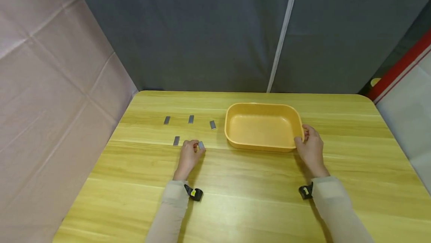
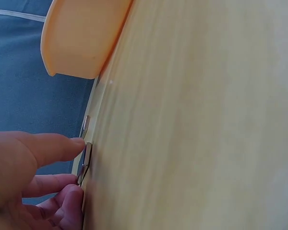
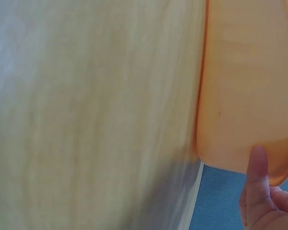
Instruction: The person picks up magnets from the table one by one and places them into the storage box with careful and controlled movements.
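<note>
While a grey tile (image 1: 201, 145) is pinched by the left hand (image 1: 188, 157), a yellow basin (image 1: 259, 128) is gripped — by the right hand (image 1: 311, 151).

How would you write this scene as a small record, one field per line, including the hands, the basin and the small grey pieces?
Left hand: pinches a small grey piece
Right hand: grips the right end of the yellow basin
Basin shape: rectangular, with rounded corners
Loose grey pieces: four, left of the basin; three farther away, one nearer the person
Surface: wood-grain table
Background: dark cloth behind the table
</note>
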Tool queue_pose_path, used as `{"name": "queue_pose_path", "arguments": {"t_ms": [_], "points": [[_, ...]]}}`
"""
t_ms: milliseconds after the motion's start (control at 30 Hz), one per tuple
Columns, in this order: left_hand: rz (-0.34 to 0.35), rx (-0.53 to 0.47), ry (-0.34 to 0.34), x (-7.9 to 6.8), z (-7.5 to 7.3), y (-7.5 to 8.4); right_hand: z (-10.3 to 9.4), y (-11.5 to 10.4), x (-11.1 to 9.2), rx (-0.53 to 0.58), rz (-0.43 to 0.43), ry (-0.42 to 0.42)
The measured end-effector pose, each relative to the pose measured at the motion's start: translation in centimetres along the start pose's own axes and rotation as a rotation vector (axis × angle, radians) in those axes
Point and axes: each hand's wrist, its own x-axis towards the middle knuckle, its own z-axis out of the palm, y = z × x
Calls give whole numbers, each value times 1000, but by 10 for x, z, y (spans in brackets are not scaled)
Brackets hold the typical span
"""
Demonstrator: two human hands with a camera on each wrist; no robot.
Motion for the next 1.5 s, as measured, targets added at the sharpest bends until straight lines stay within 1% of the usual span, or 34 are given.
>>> {"name": "queue_pose_path", "arguments": {"t_ms": [367, 600, 867, 1167, 1333, 1500], "points": [[-32, -25, -12, 0, 2, -1, -3, -3, -2, -10, 6, -3], [-30, -31, -14, -1, 1, -3, -1, -2, -2, -11, 1, -8], [-43, -55, -11, -1, 1, -4, 0, -2, -2, -11, 4, 3], [-14, -33, 20, -2, 1, -1, -1, -3, -2, -9, 4, 9], [-9, -60, 37, -1, 2, 0, -1, -5, -2, -9, 15, 1], [9, -65, 41, -1, 2, -1, -2, -6, -2, -11, 11, 5]]}}
